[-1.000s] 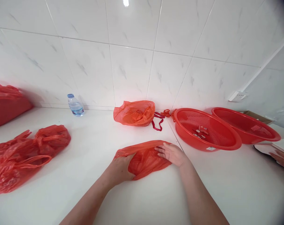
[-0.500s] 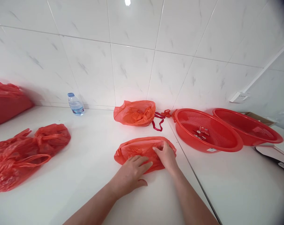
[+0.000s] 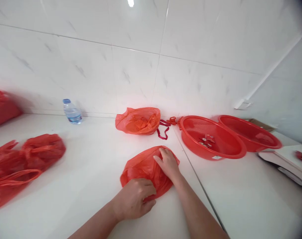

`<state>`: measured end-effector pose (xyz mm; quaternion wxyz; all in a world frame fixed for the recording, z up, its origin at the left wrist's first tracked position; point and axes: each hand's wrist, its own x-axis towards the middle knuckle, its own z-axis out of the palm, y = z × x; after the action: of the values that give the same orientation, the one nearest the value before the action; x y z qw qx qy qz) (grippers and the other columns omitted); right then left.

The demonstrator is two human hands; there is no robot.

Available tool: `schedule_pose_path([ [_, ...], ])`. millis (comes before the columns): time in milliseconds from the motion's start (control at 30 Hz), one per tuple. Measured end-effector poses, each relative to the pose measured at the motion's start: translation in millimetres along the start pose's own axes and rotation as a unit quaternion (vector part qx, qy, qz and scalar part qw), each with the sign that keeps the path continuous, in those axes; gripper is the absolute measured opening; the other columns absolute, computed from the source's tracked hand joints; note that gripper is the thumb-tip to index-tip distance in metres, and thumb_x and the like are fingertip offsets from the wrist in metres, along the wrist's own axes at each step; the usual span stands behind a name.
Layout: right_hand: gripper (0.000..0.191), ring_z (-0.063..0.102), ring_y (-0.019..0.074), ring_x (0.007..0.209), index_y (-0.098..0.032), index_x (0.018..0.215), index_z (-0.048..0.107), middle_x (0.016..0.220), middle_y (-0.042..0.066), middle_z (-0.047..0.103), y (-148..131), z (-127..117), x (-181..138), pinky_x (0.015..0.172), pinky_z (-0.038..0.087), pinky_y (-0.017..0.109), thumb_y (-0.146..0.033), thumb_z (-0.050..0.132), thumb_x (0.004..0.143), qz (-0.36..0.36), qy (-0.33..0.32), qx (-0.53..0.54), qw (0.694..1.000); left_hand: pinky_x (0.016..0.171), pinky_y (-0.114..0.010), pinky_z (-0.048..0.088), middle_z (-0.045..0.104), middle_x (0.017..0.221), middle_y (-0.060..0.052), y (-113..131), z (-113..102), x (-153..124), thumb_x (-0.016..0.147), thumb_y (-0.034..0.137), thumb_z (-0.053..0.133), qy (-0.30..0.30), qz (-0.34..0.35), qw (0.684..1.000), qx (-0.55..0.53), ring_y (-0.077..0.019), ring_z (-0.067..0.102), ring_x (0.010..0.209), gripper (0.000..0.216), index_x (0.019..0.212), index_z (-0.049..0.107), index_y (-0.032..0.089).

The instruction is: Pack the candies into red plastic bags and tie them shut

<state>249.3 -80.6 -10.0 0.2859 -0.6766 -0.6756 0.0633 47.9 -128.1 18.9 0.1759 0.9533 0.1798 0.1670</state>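
Left hand (image 3: 134, 198): fingers curled, gripping the near edge of the red plastic bag (image 3: 141, 166).
Right hand (image 3: 168, 162): fingers laid flat and close together, pressing on the bag's far right part.
Bag: on the white surface (image 3: 91, 186), between and under both sets of fingers.
Beyond the fingers: a second red bag (image 3: 138, 120) near the wall.
Right of the fingers: a red basket (image 3: 212, 137), small items inside, too blurred to name.
Far left of the fingers: a heap of red bags (image 3: 19, 162), a water bottle (image 3: 71, 112) behind.

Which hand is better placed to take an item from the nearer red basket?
Probably the right hand: it lies on the red bag on the side toward the nearer basket. The left hand grips the bag's near edge, farther away.
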Motion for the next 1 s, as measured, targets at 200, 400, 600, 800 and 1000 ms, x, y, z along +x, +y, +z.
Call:
schedule_pose_path([
  [200, 0.031, 0.058, 0.0187, 0.104, -0.02, 0.11, 0.061, 0.112, 0.006, 0.064, -4.4, -7.4, -1.0, 0.093, 0.044, 0.034, -0.037, 0.043, 0.09, -0.027, 0.06, 0.083, 0.994, 0.088, -0.042, 0.042, 0.057, 0.118, -0.012, -27.9, -11.9, -5.8, 0.084, 0.031, 0.055, 0.26, -0.08, 0.953, 0.132, -0.0269, 0.053, 0.106, 0.03, 0.113, 0.056, 0.022],
  [400, 0.023, 0.06, 0.0141, 0.089, -0.023, 0.094, 0.063, 0.093, 0.003, 0.065, -15.8, -21.0, -8.2, 0.082, 0.049, 0.028, -0.025, 0.041, 0.091, -0.082, 0.182, 0.138, 0.97, 0.08, -0.044, 0.048, 0.054, 0.124, -0.013, -68.8, -25.4, -15.7, 0.077, 0.05, 0.054, 0.246, -0.381, 0.89, 0.057, -0.0331, 0.056, 0.106, 0.056, 0.125, 0.048, 0.024],
  [600, 0.033, 0.041, 0.0242, 0.123, -0.019, 0.116, 0.056, 0.133, 0.013, 0.043, 21.0, -63.7, -5.6, 0.1, 0.039, 0.044, -0.028, 0.046, 0.087, -0.031, 0.349, -0.006, 0.937, 0.058, -0.028, 0.05, 0.068, 0.084, -0.003, -76.6, -38.6, -21.4, 0.078, 0.045, 0.051, 0.165, -0.5, 0.813, -0.25, -0.0221, 0.066, 0.072, 0.03, 0.098, 0.061, 0.025],
  [800, 0.044, 0.041, 0.0325, 0.122, -0.016, 0.126, 0.049, 0.124, 0.016, 0.053, 102.6, -116.9, -31.1, 0.099, 0.03, 0.057, -0.038, 0.045, 0.087, 0.037, 0.274, -0.219, 0.936, 0.049, -0.024, 0.046, 0.064, 0.065, 0.002, -72.6, -47.9, -27.2, 0.074, 0.037, 0.063, 0.23, -0.428, 0.712, -0.508, -0.0166, 0.061, 0.056, 0.019, 0.084, 0.057, 0.022],
  [1000, 0.035, 0.054, 0.0259, 0.099, -0.021, 0.117, 0.057, 0.103, 0.01, 0.062, 131.6, -125.3, -85.6, 0.095, 0.032, 0.051, -0.036, 0.038, 0.091, 0.018, 0.195, -0.258, 0.946, 0.056, -0.03, 0.053, 0.069, 0.076, -0.003, -73.4, -50.5, -30.8, 0.069, 0.029, 0.068, 0.269, -0.398, 0.603, -0.636, -0.023, 0.066, 0.066, 0.028, 0.094, 0.06, 0.019],
])
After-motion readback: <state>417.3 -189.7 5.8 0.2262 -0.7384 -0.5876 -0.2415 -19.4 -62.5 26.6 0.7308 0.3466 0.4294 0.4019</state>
